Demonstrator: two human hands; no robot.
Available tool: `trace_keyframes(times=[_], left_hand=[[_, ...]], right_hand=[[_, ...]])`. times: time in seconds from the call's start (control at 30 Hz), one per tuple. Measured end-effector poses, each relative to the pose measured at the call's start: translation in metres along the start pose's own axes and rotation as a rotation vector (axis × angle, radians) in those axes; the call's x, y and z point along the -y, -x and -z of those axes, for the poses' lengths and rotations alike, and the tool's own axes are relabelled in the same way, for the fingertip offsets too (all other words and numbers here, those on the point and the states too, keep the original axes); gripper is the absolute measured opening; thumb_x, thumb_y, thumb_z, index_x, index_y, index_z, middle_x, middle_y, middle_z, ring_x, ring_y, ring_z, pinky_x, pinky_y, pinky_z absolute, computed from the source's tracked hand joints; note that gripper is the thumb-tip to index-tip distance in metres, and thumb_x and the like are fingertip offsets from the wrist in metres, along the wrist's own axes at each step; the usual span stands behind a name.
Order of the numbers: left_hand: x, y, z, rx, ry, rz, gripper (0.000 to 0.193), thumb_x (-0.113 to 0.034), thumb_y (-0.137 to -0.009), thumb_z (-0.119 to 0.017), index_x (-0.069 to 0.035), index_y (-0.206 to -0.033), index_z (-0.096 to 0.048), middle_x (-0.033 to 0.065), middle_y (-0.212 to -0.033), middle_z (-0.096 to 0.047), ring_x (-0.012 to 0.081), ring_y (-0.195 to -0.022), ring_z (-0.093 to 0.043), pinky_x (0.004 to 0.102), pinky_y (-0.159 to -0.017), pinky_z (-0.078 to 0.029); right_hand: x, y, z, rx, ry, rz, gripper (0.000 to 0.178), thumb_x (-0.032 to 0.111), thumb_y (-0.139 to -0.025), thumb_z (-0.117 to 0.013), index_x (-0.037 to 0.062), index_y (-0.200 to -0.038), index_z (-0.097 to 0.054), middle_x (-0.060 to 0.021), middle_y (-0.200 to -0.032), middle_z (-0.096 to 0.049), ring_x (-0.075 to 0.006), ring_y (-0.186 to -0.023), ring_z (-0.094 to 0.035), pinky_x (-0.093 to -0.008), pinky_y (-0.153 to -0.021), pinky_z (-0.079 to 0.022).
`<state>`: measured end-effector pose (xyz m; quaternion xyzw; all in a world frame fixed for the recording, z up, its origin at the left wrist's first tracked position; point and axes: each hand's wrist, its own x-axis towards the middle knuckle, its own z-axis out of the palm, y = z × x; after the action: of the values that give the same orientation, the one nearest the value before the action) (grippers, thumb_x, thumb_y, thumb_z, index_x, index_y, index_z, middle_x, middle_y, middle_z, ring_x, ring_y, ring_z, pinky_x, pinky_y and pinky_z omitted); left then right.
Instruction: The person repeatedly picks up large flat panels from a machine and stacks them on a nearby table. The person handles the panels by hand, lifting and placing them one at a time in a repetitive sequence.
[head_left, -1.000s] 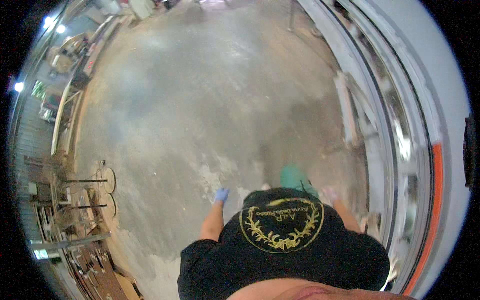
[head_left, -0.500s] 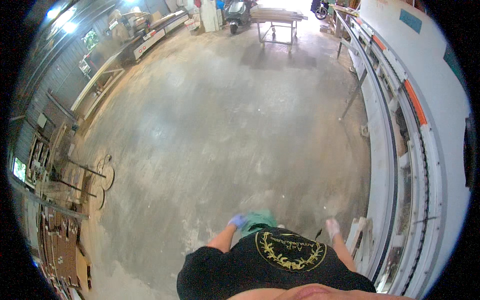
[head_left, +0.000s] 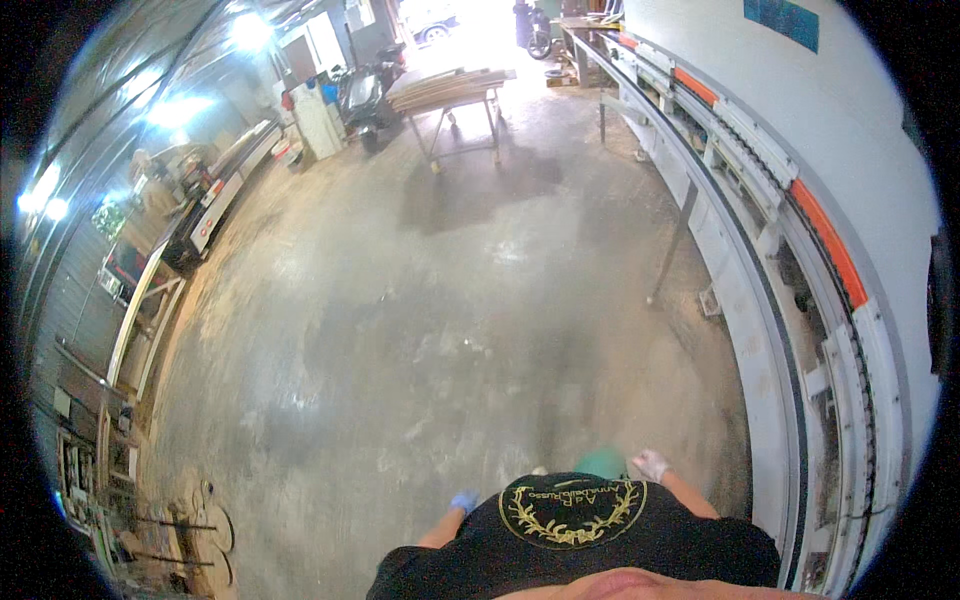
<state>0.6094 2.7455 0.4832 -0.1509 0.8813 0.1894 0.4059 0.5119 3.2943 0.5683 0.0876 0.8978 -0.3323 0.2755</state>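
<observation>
My left hand (head_left: 465,500), in a bluish glove, hangs low beside my black T-shirt (head_left: 450,560). It is small and blurred, and its fingers do not show clearly. On the other side my right hand (head_left: 652,463), in a whitish glove, hangs just right of my green-clad leg (head_left: 602,462). Its fingers look bent, but how far they close cannot be made out. No object shows in either hand. Both hands are over the concrete floor (head_left: 400,330), apart from the machine on the right.
A long machine (head_left: 745,290) with orange strips lines the right wall. Ahead stands a trolley (head_left: 445,95) stacked with boards, beside a parked scooter (head_left: 368,100). A long bench machine (head_left: 215,210) runs along the left. Round wooden pieces (head_left: 215,530) lie at lower left.
The view has turned and moved forward; the trolley is nearer and farther left. My green-clad leg shows near my right hand instead of my left. Both hands have swung slightly.
</observation>
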Motion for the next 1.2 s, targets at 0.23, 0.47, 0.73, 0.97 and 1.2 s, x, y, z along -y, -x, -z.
trace_keyframes(times=[0.23, 0.47, 0.73, 0.97, 1.2], left_hand=[[-0.287, -0.185, 0.318, -0.488, 0.231, -0.338, 0.042, -0.037, -0.08, -0.052, -0.005, -0.108, -0.055, 0.0167, -0.107, -0.056, 0.0311, -0.1, -0.054, 0.0357, -0.086, -0.042], [-0.446, -0.233, 0.349, -0.292, 0.34, -0.241, 0.051, -0.041, -0.081, -0.051, -0.003, -0.114, -0.05, 0.0179, -0.113, -0.053, 0.0294, -0.107, -0.049, 0.0353, -0.091, -0.037], [-0.449, -0.307, 0.329, 0.288, 0.175, 0.102, 0.048, -0.044, -0.08, -0.044, -0.008, -0.111, -0.054, 0.016, -0.116, -0.052, 0.0325, -0.107, -0.049, 0.04, -0.087, -0.039], [-0.507, -0.502, 0.476, 0.102, -0.063, -0.056, 0.049, -0.044, -0.08, -0.042, -0.006, -0.109, -0.056, 0.0165, -0.115, -0.052, 0.0322, -0.106, -0.049, 0.0411, -0.084, -0.041], [-0.791, -0.666, 0.77, -0.267, 0.278, -0.328, 0.05, -0.041, -0.08, -0.05, -0.003, -0.114, -0.051, 0.0165, -0.114, -0.053, 0.0295, -0.108, -0.049, 0.0364, -0.091, -0.038]], right_hand=[[-0.149, -0.09, 0.025, -0.015, -0.599, -0.579, 0.042, 0.035, -0.08, -0.049, 0.001, -0.103, -0.056, -0.0142, -0.1, -0.06, -0.0268, -0.094, -0.055, -0.0356, -0.081, -0.042], [-0.053, -0.287, 0.219, -0.21, -0.474, -0.381, 0.029, 0.028, -0.078, -0.053, 0.003, -0.089, -0.062, -0.014, -0.094, -0.061, -0.0256, -0.092, -0.056, -0.0345, -0.08, -0.042], [0.113, -0.561, 0.383, -0.22, -0.401, 0.056, 0.032, 0.026, -0.08, -0.054, 0.003, -0.102, -0.057, -0.0102, -0.092, -0.062, -0.0212, -0.085, -0.058, -0.032, -0.074, -0.045], [0.192, -0.66, 0.489, 0.0, -0.157, -0.129, 0.032, 0.025, -0.08, -0.051, 0.0052, -0.105, -0.058, -0.0136, -0.102, -0.06, -0.0234, -0.094, -0.057, -0.0325, -0.076, -0.045], [0.176, -0.751, 0.568, -0.058, -0.682, -0.48, 0.032, 0.023, -0.084, -0.047, 0.0057, -0.109, -0.052, -0.0103, -0.102, -0.056, -0.0221, -0.085, -0.054, -0.0358, -0.071, -0.044]])
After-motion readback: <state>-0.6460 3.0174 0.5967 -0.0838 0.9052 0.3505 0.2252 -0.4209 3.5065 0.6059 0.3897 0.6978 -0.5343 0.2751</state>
